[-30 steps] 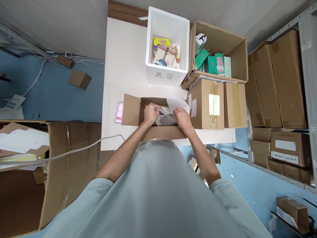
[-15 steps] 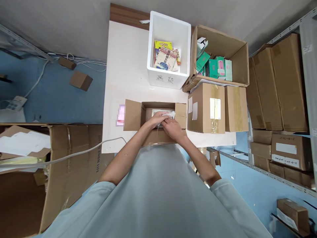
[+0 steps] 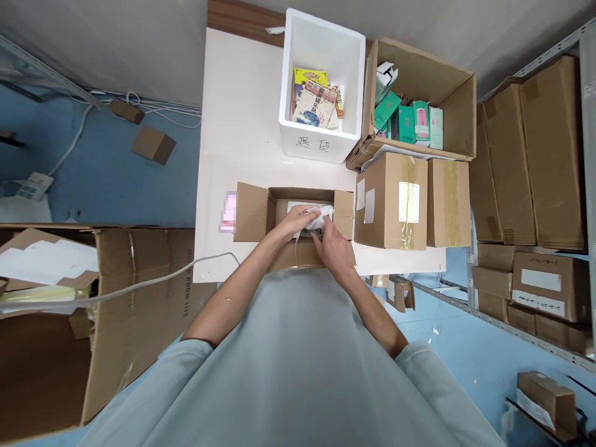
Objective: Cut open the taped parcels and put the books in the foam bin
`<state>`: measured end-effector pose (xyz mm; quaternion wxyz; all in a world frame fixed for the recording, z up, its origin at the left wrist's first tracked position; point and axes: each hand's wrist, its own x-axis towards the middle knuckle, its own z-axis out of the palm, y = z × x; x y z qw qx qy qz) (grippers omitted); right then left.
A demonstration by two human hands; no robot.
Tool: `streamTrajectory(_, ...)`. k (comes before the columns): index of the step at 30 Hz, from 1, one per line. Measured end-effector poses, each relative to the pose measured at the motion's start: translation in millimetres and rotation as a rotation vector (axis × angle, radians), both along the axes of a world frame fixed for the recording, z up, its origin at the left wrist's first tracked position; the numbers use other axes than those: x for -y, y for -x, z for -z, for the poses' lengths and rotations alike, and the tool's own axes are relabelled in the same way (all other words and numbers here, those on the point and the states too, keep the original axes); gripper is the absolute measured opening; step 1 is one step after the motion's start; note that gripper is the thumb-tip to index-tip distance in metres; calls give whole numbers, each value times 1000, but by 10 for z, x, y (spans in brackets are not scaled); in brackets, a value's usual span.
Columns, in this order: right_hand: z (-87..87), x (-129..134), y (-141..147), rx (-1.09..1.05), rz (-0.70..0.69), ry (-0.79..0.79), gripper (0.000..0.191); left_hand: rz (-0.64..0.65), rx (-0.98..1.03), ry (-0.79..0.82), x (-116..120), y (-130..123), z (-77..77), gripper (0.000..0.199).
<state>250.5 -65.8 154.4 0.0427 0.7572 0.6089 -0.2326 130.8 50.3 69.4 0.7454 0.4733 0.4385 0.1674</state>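
An open cardboard box (image 3: 251,214) stands on the white table near my body, its flaps folded outward. Over its opening, a crumpled white wrapping (image 3: 319,218) lies between my hands. My left hand (image 3: 298,222) is closed on the wrapping from the left. On the right side my right hand (image 3: 334,247) has its fingers bent up against the wrapping, thumb and fingers pinching its edge. Beneath the hands, a flat printed item shows partly inside the box. What the wrapping contains is hidden.
A white foam bin (image 3: 321,144) with booklets stands at the back. Right of it, a carton (image 3: 456,108) holds green boxes. Two taped cartons (image 3: 393,202) sit right of the open box. A pink item (image 3: 228,212) and a cable (image 3: 186,271) are at the left.
My right hand has turned and shifted slightly right and down, its fingers now more apart from my left hand. More of the white wrapping shows between them. The view has shifted slightly.
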Motion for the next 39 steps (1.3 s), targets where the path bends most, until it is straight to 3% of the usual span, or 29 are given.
streamTrajectory(3, 17, 32, 10, 15, -14, -44, 69, 54, -6, -14, -31, 35, -50, 38)
streamTrajectory(6, 36, 89, -88, 54, -38, -95, 66, 75, -42, -78, -67, 129, -100, 36)
streamTrajectory(9, 54, 161, -374, 146, 58, -149, 64, 89, -138, -195, -115, 274, -151, 31)
streamTrajectory(12, 77, 247, -790, 248, 200, -180, 68, 71, -371, -400, -170, 410, -171, 28)
streamTrajectory(16, 102, 341, -1126, 274, 225, -248, 61, 66, -643, -606, -185, 436, -122, 29)
streamTrajectory(24, 92, 105, -717, 208, 86, -232, 56, 313, -840, -592, -60, 168, 115, 41)
streamTrajectory(28, 110, 36, -819, 229, 117, -251, 59, 470, -815, -541, -138, 73, 316, 62)
streamTrajectory(33, 153, 82, -969, 251, 146, -221, 60, 762, -756, -537, -204, -218, 626, 124)
streamTrajectory(36, 173, 99, -969, 232, 171, -192, 62, 823, -843, -527, -200, -368, 813, 148)
streamTrajectory(39, 208, 98, -967, 226, 199, -158, 64, 816, -887, -556, -186, -415, 958, 153)
